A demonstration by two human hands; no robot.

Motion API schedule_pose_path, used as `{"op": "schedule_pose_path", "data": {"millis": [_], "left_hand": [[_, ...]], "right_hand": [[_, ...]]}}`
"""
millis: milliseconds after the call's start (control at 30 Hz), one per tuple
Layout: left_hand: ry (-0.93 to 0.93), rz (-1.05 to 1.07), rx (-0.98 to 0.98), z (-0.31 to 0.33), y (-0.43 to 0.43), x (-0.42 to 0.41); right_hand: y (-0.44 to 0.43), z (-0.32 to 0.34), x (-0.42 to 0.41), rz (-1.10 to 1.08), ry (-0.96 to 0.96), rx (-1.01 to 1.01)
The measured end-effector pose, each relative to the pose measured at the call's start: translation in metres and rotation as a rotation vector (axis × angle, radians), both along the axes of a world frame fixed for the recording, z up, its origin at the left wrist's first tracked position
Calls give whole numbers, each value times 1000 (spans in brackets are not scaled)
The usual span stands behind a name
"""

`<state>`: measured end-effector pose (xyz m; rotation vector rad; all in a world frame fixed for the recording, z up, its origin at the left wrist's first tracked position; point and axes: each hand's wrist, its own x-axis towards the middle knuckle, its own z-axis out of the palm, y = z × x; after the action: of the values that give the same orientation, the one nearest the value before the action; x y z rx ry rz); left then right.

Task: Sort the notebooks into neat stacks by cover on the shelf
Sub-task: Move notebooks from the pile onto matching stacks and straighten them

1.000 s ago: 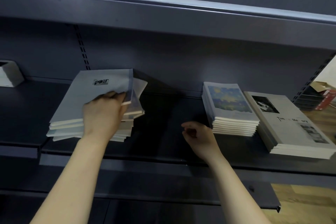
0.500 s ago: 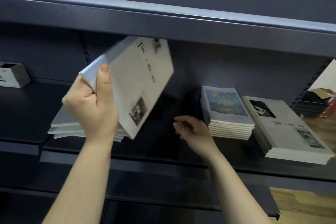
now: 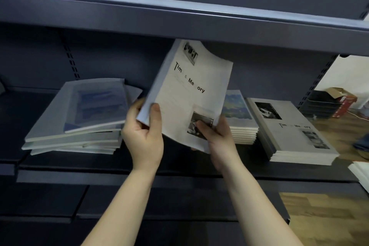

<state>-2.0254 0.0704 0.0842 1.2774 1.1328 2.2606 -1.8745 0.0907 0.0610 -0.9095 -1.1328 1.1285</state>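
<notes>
A grey "Time & Memory" notebook is held tilted in the air above the dark shelf. My left hand grips its lower left corner and my right hand grips its lower right corner. An untidy mixed pile of notebooks lies at the left, topped by a blue-picture cover. Behind my right hand stands a neat stack with painted-sky covers, partly hidden. A neat stack of "Time & Memory" notebooks lies to its right.
The upper shelf edge hangs just above the held notebook's top. White notebooks show at the right edge. A red cardboard box and dark trays sit on the wooden floor beyond the shelf.
My left hand lifted the grey notebook off the left pile and carried it rightward. My right hand rose from the shelf and took hold of the notebook's lower right corner.
</notes>
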Motion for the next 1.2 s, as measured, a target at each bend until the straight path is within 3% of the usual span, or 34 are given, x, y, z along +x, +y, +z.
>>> {"op": "schedule_pose_path", "data": {"millis": [200,500,633,800,1033,1200], "left_hand": [[140,-31,-117,-25,6,13],[429,-203,-277,-65,4,49],[762,-212,-380,-81,1,69],[1198,-80,-451,-91,3,93],[1297,-33,-474,-100,14,108],[1292,-18,-471,-102,14,106]], "right_hand": [[3,2,45,-87,-134,47],[8,2,126,-200,-73,-36],[8,1,167,-236,-87,-91],[7,6,215,-269,-95,-129],[1,10,275,-268,-127,-208],[0,11,301,-242,-308,-269]]}}
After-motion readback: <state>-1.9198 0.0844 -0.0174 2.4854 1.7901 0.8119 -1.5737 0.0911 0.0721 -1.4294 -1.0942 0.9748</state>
